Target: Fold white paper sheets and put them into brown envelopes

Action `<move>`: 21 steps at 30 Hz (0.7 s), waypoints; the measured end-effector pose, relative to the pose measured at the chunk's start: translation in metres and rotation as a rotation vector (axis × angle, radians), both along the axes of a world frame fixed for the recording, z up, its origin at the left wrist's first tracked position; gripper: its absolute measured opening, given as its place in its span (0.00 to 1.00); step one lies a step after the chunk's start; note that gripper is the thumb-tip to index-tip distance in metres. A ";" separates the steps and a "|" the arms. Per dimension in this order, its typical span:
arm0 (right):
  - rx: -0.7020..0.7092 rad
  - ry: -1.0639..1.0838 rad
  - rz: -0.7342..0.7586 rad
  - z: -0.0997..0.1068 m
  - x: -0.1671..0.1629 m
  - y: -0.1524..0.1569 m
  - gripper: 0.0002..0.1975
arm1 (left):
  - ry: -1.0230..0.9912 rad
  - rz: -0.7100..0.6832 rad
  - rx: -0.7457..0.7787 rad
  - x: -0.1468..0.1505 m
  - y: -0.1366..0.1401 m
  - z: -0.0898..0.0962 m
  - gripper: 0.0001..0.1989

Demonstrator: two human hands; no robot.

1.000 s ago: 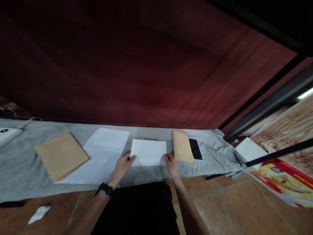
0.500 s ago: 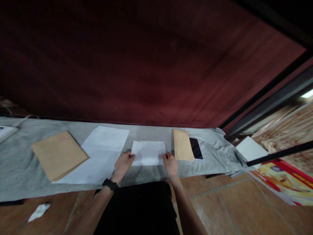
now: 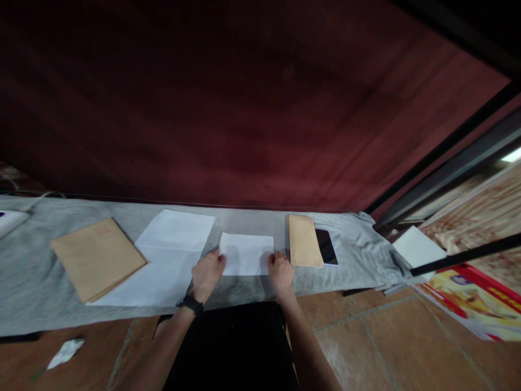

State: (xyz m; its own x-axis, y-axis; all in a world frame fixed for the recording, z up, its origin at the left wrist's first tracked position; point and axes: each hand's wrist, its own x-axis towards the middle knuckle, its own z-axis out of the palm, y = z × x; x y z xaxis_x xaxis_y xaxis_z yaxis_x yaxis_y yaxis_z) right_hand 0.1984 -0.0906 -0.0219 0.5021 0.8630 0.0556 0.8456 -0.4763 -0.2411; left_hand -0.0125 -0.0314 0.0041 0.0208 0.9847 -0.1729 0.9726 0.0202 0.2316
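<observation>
A folded sheet of white paper [image 3: 246,255] lies on the grey cloth directly in front of me. My left hand [image 3: 207,273] pinches its left edge, thumb on top and the other fingers curled at the side. At the opposite edge, my right hand [image 3: 280,272] grips the paper the same way. To the left are larger white sheets [image 3: 173,250] with a crease across them, partly covered by a stack of brown envelopes [image 3: 100,258]. A narrower brown envelope stack [image 3: 304,241] lies just right of my right hand.
A dark phone [image 3: 326,247] lies beside the narrow envelopes. The grey cloth [image 3: 358,266] covers the long table, with a red curtain [image 3: 252,136] behind it. A colourful box [image 3: 476,304] stands at right, and crumpled tissue [image 3: 65,353] lies on the floor.
The folded paper now lies flatter, with its edges lined up. Both hands have closed in slightly around its sides, the right one shifting a little left.
</observation>
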 end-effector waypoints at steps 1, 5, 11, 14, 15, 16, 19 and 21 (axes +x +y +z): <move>0.002 -0.007 0.000 -0.001 -0.001 0.000 0.12 | 0.000 -0.001 0.007 0.000 0.000 0.000 0.18; 0.055 -0.044 -0.014 -0.004 -0.002 -0.001 0.10 | 0.013 0.011 0.007 0.001 0.000 -0.002 0.17; 0.236 -0.076 0.109 -0.005 -0.006 0.003 0.16 | 0.024 -0.012 0.012 0.000 0.001 -0.007 0.18; 0.281 -0.015 0.248 -0.009 -0.016 0.012 0.21 | 0.021 -0.019 0.007 0.000 0.001 -0.008 0.18; 0.289 0.004 0.298 -0.011 -0.020 0.015 0.22 | 0.024 -0.021 0.006 0.000 0.001 -0.007 0.18; 0.291 0.017 0.345 -0.014 -0.023 0.018 0.23 | 0.028 -0.021 0.005 0.000 0.001 -0.007 0.18; 0.266 0.021 0.446 -0.024 -0.033 0.023 0.23 | 0.041 -0.023 0.007 0.001 -0.001 -0.006 0.19; 0.233 0.008 0.465 -0.029 -0.036 0.025 0.23 | 0.049 -0.024 0.006 0.001 -0.002 -0.004 0.19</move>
